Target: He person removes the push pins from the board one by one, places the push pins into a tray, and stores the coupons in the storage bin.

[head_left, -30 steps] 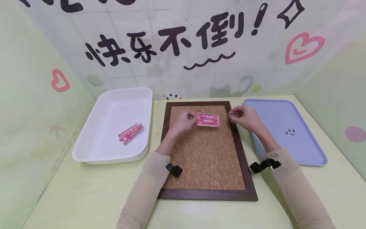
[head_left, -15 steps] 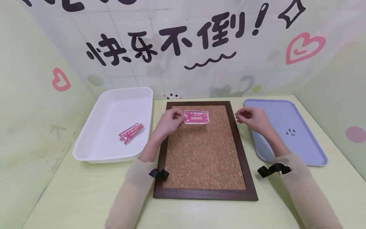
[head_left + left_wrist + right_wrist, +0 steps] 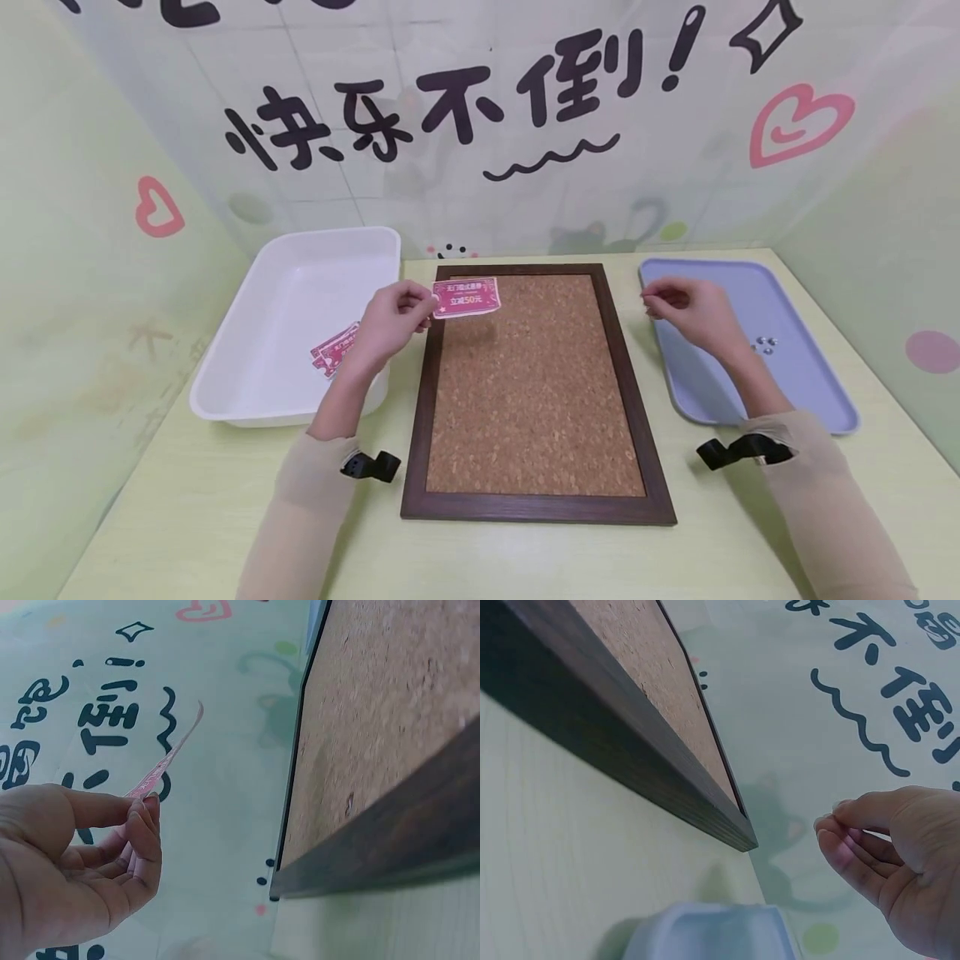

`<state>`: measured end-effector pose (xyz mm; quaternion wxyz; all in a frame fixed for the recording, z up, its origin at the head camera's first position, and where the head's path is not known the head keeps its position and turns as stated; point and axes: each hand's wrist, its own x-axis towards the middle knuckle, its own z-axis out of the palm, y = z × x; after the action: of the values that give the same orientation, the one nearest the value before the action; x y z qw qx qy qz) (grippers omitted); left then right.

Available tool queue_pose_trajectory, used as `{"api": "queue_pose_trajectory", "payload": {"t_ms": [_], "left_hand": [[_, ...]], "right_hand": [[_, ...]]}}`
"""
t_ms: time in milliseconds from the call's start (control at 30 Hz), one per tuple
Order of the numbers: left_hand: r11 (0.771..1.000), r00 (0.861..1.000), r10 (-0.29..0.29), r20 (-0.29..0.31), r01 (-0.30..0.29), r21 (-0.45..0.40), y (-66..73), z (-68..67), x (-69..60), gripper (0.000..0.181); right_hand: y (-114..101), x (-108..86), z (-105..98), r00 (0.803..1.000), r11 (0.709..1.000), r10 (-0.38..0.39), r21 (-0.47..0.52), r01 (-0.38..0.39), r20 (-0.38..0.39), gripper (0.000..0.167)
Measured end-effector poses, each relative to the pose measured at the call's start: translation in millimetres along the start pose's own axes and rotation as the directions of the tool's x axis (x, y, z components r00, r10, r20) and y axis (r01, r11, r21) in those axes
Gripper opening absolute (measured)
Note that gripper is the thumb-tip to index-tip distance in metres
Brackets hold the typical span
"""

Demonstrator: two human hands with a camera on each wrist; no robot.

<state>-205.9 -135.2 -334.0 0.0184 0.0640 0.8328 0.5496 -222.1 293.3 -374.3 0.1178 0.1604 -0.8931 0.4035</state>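
My left hand (image 3: pixel 395 321) pinches the left end of a pink printed coupon (image 3: pixel 468 297) between thumb and fingers. The coupon is held above the upper left corner of a cork board (image 3: pixel 540 392) in a dark wooden frame. In the left wrist view the coupon (image 3: pixel 156 774) shows almost edge-on, bent at its far end. My right hand (image 3: pixel 693 310) hovers over the left edge of a blue tray (image 3: pixel 720 392), its thumb and fingertips brought together. Whether something tiny sits between those fingertips (image 3: pixel 826 823) cannot be made out.
A white plastic bin (image 3: pixel 296 292) stands left of the board, with pink coupons (image 3: pixel 335 348) inside, partly hidden behind my left hand. Several small silvery pieces (image 3: pixel 767 341) lie in the blue tray. A printed wall sheet (image 3: pixel 465 200) rises behind the table.
My left hand has carried the coupon leftward from over the board's upper middle to its left corner. My right hand has moved right, from the board's frame to above the blue tray's edge.
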Motion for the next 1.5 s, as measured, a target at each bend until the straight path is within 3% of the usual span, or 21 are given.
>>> {"api": "queue_pose_trajectory", "payload": {"t_ms": [267, 667, 967, 1300, 1500], "left_hand": [[1.000, 0.998, -0.030, -0.060, 0.030, 0.002, -12.6, -26.3, -5.8, 0.024], [0.992, 0.991, -0.074, -0.114, 0.085, 0.095, -24.2, -58.5, -20.4, 0.029], [0.981, 0.983, -0.112, -0.147, 0.132, 0.140, -40.2, -79.8, -32.1, 0.034], [0.973, 0.978, -0.122, -0.172, 0.152, 0.171, -58.8, -96.0, -40.5, 0.037], [0.968, 0.975, -0.143, -0.171, 0.174, 0.180, -68.2, -103.4, -47.3, 0.038]], "right_hand": [[4.2, -7.8, -12.7, 0.999, 0.999, 0.026, -0.022, -0.026, -0.025, 0.014], [22.0, -22.5, -38.1, 0.991, 0.994, 0.102, -0.031, -0.105, -0.084, 0.013], [33.6, -38.9, -63.0, 0.971, 0.978, 0.184, -0.074, -0.197, -0.149, 0.019], [57.1, -51.2, -76.7, 0.952, 0.963, 0.265, -0.017, -0.270, -0.151, 0.026], [66.0, -54.7, -80.2, 0.944, 0.950, 0.298, -0.052, -0.308, -0.143, 0.031]]}}
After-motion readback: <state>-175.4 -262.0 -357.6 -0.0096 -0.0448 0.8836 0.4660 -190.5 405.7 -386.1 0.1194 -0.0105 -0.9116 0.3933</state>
